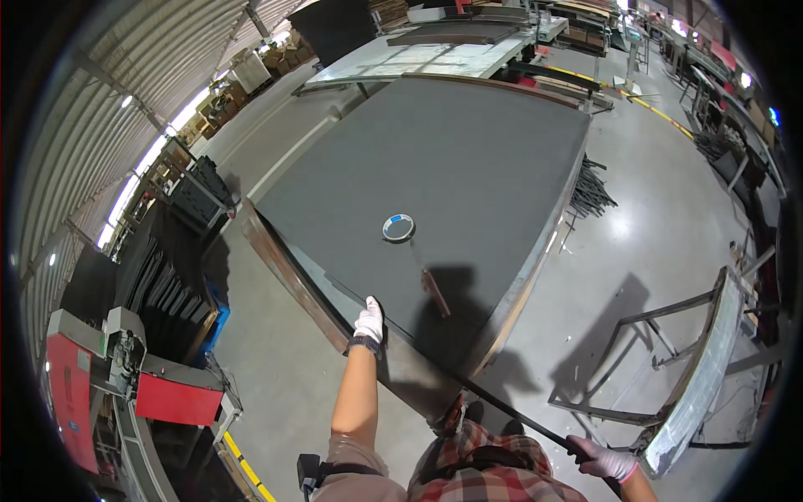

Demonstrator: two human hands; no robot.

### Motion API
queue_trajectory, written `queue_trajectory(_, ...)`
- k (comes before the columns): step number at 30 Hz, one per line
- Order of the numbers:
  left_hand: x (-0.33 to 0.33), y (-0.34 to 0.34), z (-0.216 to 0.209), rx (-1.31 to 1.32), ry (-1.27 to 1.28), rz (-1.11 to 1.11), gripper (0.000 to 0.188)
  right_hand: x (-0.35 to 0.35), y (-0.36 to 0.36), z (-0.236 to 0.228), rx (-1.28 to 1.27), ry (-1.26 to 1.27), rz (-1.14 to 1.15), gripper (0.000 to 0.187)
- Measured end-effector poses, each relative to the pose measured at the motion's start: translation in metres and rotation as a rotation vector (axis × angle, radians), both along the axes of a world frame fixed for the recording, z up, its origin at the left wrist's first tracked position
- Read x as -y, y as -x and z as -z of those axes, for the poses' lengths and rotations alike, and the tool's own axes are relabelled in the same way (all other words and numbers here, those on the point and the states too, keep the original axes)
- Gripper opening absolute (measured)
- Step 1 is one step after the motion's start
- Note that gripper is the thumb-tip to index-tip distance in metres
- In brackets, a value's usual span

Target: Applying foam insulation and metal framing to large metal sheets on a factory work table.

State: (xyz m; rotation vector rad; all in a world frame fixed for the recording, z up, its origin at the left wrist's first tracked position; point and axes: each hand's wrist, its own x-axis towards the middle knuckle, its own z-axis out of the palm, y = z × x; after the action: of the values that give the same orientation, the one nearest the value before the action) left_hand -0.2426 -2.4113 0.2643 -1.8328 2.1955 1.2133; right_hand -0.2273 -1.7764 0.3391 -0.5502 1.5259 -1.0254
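A long, thin black strip (510,410) runs slantwise across the near corner of a large dark grey sheet (452,151) on a table. My left hand (369,322), in a white glove, is closed on the strip at the sheet's near left edge, thumb on top. At the lower right, my right hand (604,463), also gloved, is wrapped round the strip's near end, off the table. A roll of tape (398,227) with a white and blue ring lies mid-sheet. Nearer to me is a narrow reddish-brown piece (435,293), its kind unclear, partly in my shadow.
A brown rail (288,272) edges the table's left side. Right of it stands a metal frame (703,368); black strips (592,191) lie heaped on the floor. A red and grey machine (176,397) and stacked black sheets (159,276) stand left. Another table (427,58) is beyond.
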Motion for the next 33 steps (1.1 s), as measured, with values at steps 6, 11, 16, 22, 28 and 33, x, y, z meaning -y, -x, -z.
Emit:
queue_trajectory(6,0.01,-0.007,-0.008,-0.013,0.156,-0.212,0.085,0.014,-0.004,-0.017,0.101,-0.173,-0.006,0.082)
queue_trajectory(11,0.01,0.0,-0.028,-0.073,0.147,-0.205,0.082,0.034,-0.001,0.002,0.105,-0.141,-0.003,0.082)
queue_trajectory(16,-0.059,0.005,-0.021,-0.489,0.028,-0.19,0.075,0.102,0.025,-0.001,-0.078,-0.04,-0.059,0.079)
queue_trajectory(22,-0.139,0.002,0.011,-0.212,0.419,-0.062,0.048,0.236,0.055,-0.017,0.201,0.127,-0.016,0.072)
queue_trajectory(28,-0.139,-0.015,0.001,-0.375,0.304,-0.25,0.05,0.238,0.037,0.075,-0.078,0.224,-0.202,0.08)
queue_trajectory(33,-0.139,-0.011,-0.014,-0.483,0.218,-0.335,0.059,0.144,0.013,0.052,0.213,-0.004,-0.222,0.094)
